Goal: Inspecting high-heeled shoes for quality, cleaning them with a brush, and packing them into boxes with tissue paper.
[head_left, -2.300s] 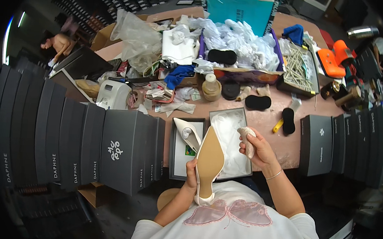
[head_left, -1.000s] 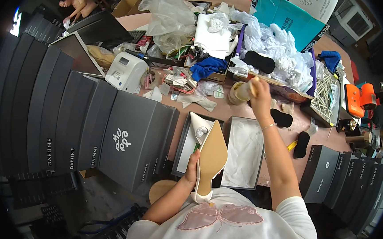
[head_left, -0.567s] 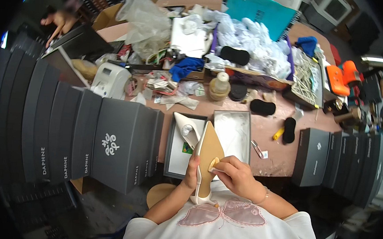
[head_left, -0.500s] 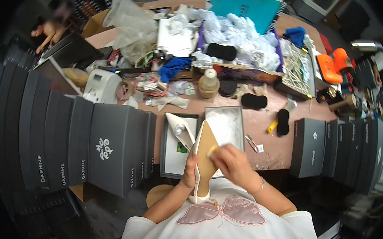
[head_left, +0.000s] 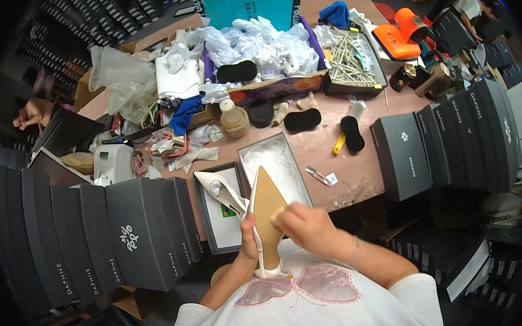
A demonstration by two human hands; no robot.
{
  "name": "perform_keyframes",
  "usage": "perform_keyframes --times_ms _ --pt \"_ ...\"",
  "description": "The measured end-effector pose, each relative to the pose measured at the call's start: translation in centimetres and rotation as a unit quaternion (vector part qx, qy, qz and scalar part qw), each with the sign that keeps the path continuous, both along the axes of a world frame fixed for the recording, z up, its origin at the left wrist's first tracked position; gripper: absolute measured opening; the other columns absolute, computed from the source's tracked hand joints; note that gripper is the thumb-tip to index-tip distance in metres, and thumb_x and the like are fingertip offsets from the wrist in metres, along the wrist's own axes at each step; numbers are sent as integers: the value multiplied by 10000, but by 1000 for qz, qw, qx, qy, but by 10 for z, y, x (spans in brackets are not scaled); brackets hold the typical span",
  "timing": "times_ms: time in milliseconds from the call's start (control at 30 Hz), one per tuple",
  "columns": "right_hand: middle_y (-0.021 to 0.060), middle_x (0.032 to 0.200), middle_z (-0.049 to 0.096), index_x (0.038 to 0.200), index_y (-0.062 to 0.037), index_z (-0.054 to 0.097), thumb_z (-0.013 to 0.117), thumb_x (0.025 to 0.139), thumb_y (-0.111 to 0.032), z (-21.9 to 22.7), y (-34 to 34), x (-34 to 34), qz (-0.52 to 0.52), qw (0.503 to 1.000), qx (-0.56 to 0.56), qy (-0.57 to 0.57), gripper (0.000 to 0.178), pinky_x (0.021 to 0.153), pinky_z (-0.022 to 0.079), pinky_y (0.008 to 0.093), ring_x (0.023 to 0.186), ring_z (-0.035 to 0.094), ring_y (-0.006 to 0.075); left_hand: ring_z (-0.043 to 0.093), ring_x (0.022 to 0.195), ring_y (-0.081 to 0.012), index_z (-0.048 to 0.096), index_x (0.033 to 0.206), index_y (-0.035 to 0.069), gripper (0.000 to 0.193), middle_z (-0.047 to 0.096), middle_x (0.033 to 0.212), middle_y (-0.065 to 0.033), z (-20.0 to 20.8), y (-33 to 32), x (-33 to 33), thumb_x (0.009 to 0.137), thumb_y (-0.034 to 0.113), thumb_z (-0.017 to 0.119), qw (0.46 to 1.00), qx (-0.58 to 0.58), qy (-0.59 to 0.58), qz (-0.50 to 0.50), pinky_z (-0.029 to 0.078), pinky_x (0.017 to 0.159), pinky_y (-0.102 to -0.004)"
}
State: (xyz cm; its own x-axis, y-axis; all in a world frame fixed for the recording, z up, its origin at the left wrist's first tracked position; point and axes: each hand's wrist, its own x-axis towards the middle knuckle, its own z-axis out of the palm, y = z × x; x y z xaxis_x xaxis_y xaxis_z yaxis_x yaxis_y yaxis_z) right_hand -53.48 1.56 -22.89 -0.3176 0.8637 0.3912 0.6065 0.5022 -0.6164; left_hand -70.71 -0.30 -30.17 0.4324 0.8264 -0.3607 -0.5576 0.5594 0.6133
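My left hand (head_left: 248, 239) is closed around the side of a white pointed shoe (head_left: 267, 218), held with its tan sole facing up. Pressed to the middle of that sole is a small pale pad (head_left: 277, 215), pinched in the fingers of my right hand (head_left: 312, 228); its exact kind is hard to make out. A second white pointed shoe (head_left: 216, 183) leans in a dark open box (head_left: 235, 249) just left of my left hand. Beyond the held shoe lies a grey box part (head_left: 296, 176) with white tissue paper in it.
Stacks of dark shoe boxes stand at the left (head_left: 141, 233) and right (head_left: 397, 163). Farther back are a bottle of yellowish liquid (head_left: 235, 122), black oval pads (head_left: 302, 121), small scissors (head_left: 319, 176), a crate of crumpled tissue (head_left: 269, 48) and a tray of thin sticks (head_left: 353, 60). A person is at the far right.
The view has turned, so the table appears tilted and shifted left. My right hand has slid the pad slightly toward me along the sole. The left hand keeps its grip on the shoe.
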Motion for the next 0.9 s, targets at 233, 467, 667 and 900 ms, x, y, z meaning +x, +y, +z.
perform_keyframes --times_ms 233,467,667,900 --pt "58 713 518 837 -75 569 666 766 -113 1 -13 9 26 999 11 -19 126 444 456 327 568 581 219 613 857 -188 525 1150 13 694 617 998 -101 11 -1 15 873 625 354 999 -24 9 33 507 723 -309" --pt "64 741 510 869 -93 527 633 783 -134 3 -5 27 58 998 -7 -12 142 487 485 348 610 593 239 622 762 -186 486 1241 22 737 620 960 -107 19 -1 52 851 638 378 989 -95 47 100 514 590 -292" --pt "178 975 580 1072 -36 541 664 821 -188 -92 142 118 -153 987 -22 -51 318 714 488 443 856 593 372 623 715 -200 518 1151 18 692 619 930 -114 0 29 68 855 626 372 998 27 45 22 514 581 -304" --pt "178 1171 601 1281 30 484 699 806 -473 -116 39 100 257 601 -645 397 725 927 480 369 1055 614 260 593 985 -233 488 1218 21 551 589 1092 -113 -25 72 104 954 492 381 963 16 11 268 477 860 -348"
